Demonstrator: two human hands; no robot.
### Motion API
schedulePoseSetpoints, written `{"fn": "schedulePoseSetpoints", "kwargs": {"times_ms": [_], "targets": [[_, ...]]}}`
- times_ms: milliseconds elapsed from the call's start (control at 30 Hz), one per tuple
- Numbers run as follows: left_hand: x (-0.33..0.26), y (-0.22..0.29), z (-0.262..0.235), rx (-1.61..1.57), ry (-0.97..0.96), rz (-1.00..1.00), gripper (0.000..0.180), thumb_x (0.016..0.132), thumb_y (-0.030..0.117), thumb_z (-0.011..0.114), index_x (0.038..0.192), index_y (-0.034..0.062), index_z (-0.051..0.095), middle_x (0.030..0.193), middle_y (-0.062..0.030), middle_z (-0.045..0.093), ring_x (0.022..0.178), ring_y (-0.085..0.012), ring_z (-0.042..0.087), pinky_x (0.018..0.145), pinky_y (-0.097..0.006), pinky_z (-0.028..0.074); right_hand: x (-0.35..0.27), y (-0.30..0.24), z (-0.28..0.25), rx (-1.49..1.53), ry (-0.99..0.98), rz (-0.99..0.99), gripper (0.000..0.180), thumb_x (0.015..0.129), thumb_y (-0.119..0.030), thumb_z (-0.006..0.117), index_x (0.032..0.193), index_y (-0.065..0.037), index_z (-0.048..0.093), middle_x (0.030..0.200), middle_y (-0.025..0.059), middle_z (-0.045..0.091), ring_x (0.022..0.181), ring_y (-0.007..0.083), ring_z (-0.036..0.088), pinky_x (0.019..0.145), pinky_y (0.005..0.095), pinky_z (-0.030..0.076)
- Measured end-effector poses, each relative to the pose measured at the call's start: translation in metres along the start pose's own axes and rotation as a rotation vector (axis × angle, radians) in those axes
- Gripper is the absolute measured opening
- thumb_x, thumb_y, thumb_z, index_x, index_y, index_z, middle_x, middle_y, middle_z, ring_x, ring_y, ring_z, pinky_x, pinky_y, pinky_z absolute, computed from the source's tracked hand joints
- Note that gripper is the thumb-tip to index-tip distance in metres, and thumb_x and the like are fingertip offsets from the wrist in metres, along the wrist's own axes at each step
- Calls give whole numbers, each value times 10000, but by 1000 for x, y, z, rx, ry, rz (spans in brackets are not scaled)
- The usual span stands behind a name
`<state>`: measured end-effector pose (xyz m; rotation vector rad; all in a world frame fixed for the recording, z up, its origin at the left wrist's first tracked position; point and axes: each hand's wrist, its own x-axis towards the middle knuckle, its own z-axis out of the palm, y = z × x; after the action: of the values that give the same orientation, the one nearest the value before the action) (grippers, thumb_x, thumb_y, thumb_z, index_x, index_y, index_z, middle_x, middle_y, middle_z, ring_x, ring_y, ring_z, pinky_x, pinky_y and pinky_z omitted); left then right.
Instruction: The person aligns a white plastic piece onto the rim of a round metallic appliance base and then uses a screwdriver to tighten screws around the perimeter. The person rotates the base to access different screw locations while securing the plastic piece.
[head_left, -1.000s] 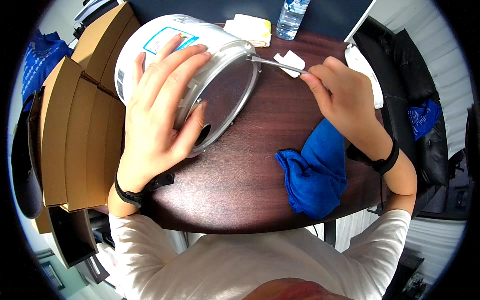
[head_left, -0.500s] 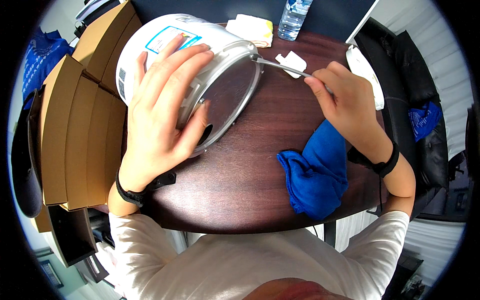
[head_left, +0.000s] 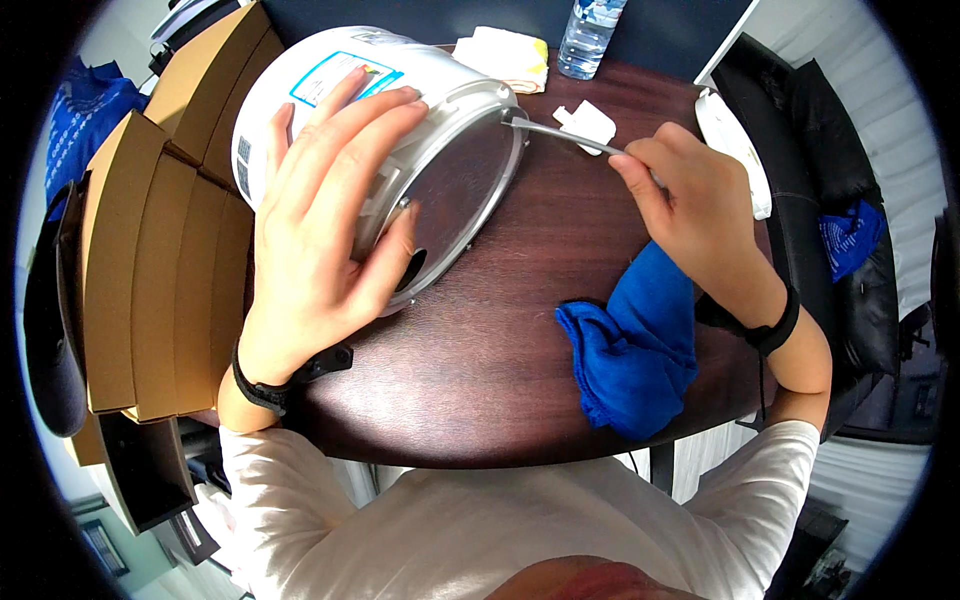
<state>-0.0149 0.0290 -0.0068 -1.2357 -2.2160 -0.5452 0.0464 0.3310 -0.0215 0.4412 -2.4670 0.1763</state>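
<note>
White drum-shaped container [head_left: 430, 75] is lying on its side at the far left of the table [head_left: 480, 390], its round dark, see-through end [head_left: 460, 190] facing right and toward the wearer. From my remote post I am noting the rest, near to far.

Nearest: white shirt [head_left: 480, 520], sleeves ending below the elbows. Blue cloth [head_left: 640, 350] is lying crumpled on the table, right of centre, just below the right forearm. Brown cardboard boxes [head_left: 150, 270] are standing along the left side.

Left hand [head_left: 325, 200]: spreading flat over the container's side, fingers apart, thumb reaching across the rim; it is steadying rather than gripping. Right hand [head_left: 690, 190]: closing its fingers around a slim metal tool [head_left: 570, 137], whose tip is meeting the rim's right-hand part; I am not making out how deep.

Beyond the tool: a small white piece [head_left: 590, 124] is lying beside its shaft. Farther: a folded white-and-yellow cloth [head_left: 505, 60] is resting behind the container, and a clear water bottle [head_left: 590, 40] is standing next to it.
</note>
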Motion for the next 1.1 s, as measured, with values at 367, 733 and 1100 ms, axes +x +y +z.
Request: {"fn": "schedulePoseSetpoints", "kwargs": {"times_ms": [367, 733, 1100], "targets": [[1, 1, 0, 9, -3, -5, 575, 752, 47, 663, 1322, 74, 590, 1367, -126, 579, 1377, -362, 473, 1143, -598, 232, -1, 4, 0, 31, 25, 4, 201, 922, -247, 691, 808, -83, 667, 678, 68, 511, 543, 263, 560, 493, 367, 421], [0, 0, 1, 1, 7, 3, 569, 744, 29, 662, 1307, 75, 598, 1364, -124, 582, 1375, -365, 475, 1145, -598, 229, 0, 2, 4, 43, -30, 47, 235, 944, -260, 661, 799, -75, 654, 683, 65, 532, 590, 232, 593, 518, 350, 444], [2, 3, 1, 1, 6, -31, 483, 761, 37, 650, 1242, 68, 623, 1373, -143, 602, 1411, -371, 445, 1181, -574, 202, 5, -1, -1, 1374, -745, 884, 419, 1050, -370, 517, 853, -14, 619, 617, -43, 492, 451, 58, 449, 403, 240, 356]]}}
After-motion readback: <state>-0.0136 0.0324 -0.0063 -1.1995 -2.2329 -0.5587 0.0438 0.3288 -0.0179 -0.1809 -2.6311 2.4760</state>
